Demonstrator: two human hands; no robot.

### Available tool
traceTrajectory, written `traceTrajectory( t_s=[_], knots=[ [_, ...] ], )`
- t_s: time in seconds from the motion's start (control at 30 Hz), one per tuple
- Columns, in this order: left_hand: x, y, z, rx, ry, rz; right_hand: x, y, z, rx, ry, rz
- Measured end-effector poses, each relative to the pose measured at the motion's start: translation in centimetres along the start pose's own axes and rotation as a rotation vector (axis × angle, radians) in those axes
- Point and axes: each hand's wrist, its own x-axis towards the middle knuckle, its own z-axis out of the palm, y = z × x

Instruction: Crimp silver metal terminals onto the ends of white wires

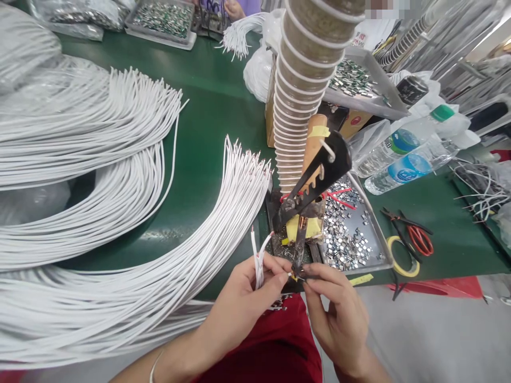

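My left hand (243, 298) is closed around a few short white wires (259, 266), their stripped copper ends pointing up. Its thumb and forefinger pinch one wire end close to the dark tip of a soldering iron (300, 250), which is fixed in a black bracket (315, 175) with its wooden handle upward. On the other side of that tip, my right hand (339, 306) pinches something tiny. The fingertips hide most of it, so its kind cannot be made out. Both hands meet just under the iron at the table's front edge.
A thick bundle of white wires (207, 234) lies left of the hands. A ribbed hose (299, 96) stands behind the iron. To the right are a tray (377, 247) of small metal connectors, pliers (403, 229), yellow tape (413, 271) and water bottles (399, 178). A co-worker's hand (234, 9) shows at the back.
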Motion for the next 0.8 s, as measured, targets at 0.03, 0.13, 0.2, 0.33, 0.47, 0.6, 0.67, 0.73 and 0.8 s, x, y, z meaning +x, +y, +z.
traceTrajectory(
  t_s=[0.03,0.13,0.2,0.33,0.47,0.6,0.67,0.73,0.8],
  knots=[
    [0.0,0.1,0.0,0.006,-0.004,0.004,0.0,0.0,0.0,-0.001,0.002,0.000],
    [0.0,0.3,0.0,0.042,-0.014,0.017,0.1,-0.1,0.2,0.008,0.004,0.003],
    [0.0,0.6,0.2,0.081,-0.016,0.025,0.2,-0.1,0.3,0.020,0.001,-0.001],
    [-0.3,1.0,0.5,0.181,-0.003,0.064,0.0,-0.1,0.7,0.025,0.003,-0.024],
    [-0.6,1.0,0.6,0.218,0.011,0.118,-0.2,0.0,0.8,0.030,0.009,-0.027],
    [-0.7,0.5,0.6,0.278,-0.003,0.116,-0.3,-0.1,0.4,0.038,0.021,0.029],
    [-0.8,0.2,0.6,0.290,-0.002,0.104,-0.2,-0.1,0.0,0.039,0.039,0.023],
    [-0.9,-0.1,0.6,0.303,-0.015,0.096,-0.1,-0.2,-0.5,0.050,0.046,0.037],
    [-0.9,-0.5,0.7,0.327,-0.046,0.108,0.0,-0.3,-0.9,0.072,0.009,0.073]
  ],
)
